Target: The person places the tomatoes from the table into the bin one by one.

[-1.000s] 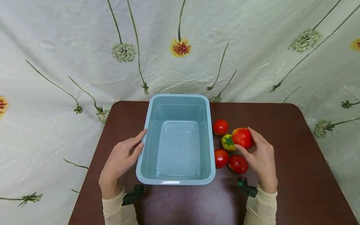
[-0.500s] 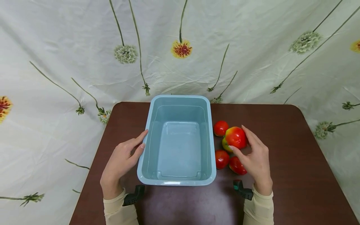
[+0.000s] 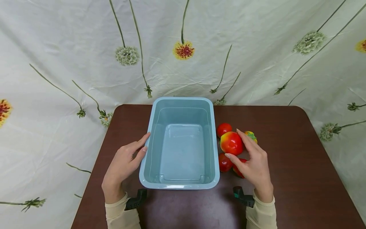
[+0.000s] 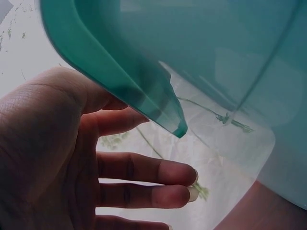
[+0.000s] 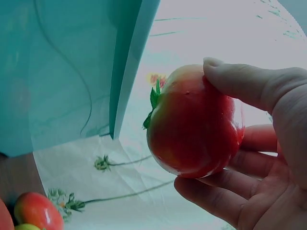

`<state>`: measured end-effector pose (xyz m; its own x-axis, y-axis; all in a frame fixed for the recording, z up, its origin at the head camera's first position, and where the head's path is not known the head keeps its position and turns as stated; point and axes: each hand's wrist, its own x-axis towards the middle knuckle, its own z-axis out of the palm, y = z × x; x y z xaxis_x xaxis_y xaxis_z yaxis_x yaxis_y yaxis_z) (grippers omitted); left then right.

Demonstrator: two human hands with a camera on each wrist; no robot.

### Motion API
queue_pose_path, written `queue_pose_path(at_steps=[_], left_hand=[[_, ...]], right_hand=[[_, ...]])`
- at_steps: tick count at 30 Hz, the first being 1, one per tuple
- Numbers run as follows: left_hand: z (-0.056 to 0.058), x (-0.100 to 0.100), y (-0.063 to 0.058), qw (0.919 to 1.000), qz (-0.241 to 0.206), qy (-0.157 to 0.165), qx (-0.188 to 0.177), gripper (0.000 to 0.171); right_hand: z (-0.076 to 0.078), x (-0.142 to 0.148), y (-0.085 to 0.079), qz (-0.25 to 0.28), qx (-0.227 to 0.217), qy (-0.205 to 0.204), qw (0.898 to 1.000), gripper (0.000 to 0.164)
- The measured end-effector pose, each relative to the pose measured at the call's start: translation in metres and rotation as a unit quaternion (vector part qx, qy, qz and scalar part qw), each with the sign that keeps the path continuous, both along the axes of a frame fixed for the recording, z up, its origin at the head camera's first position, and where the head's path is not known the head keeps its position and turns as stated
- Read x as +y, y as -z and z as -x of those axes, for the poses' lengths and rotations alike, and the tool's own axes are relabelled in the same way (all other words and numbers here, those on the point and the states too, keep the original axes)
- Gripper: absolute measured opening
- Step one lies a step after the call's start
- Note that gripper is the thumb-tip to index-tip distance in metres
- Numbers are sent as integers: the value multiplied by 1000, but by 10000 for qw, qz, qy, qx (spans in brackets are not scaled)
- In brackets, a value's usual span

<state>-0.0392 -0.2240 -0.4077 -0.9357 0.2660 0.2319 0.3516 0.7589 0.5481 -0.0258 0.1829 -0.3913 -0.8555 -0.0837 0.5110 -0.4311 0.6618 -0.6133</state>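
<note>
My right hand (image 3: 254,162) holds a shiny tomato (image 3: 232,143), red with a yellow top, between thumb and fingers, just right of the bin. Its green leafy calyx faces the bin in the right wrist view. My left hand (image 3: 121,163) touches the left rim of the light blue plastic bin (image 3: 180,185) with thumb and forefinger. Under that rim, the left wrist view shows the other fingers (image 4: 144,167) straight and apart. Around my right hand lie a red tomato (image 3: 224,129) behind, two red ones (image 3: 225,162) in front, and a yellow-green one (image 3: 251,136) partly hidden by my fingers.
The bin stands on a dark brown table (image 3: 297,159) with rounded far corners. A pale cloth (image 3: 257,47) printed with flowers hangs behind and around it. Black devices (image 3: 136,198) are strapped to both wrists.
My right hand has carried the held tomato left toward the bin. The yellow-green tomato, earlier beneath it, now shows to the right behind my fingers. My left hand has stayed at the rim.
</note>
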Motion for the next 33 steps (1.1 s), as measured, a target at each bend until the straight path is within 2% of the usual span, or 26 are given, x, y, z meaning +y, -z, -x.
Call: queue_pose_path(at_steps=[18,33], left_hand=[[-1,2,-1,10000,-10,15,-62,50],[0,2,0,10000,22,-3,-5,50]], right_hand=[[-8,-21,-6,-3,-133,-504,9986,84],[-13,-36,-7,272,-204,-1014,9943,81]])
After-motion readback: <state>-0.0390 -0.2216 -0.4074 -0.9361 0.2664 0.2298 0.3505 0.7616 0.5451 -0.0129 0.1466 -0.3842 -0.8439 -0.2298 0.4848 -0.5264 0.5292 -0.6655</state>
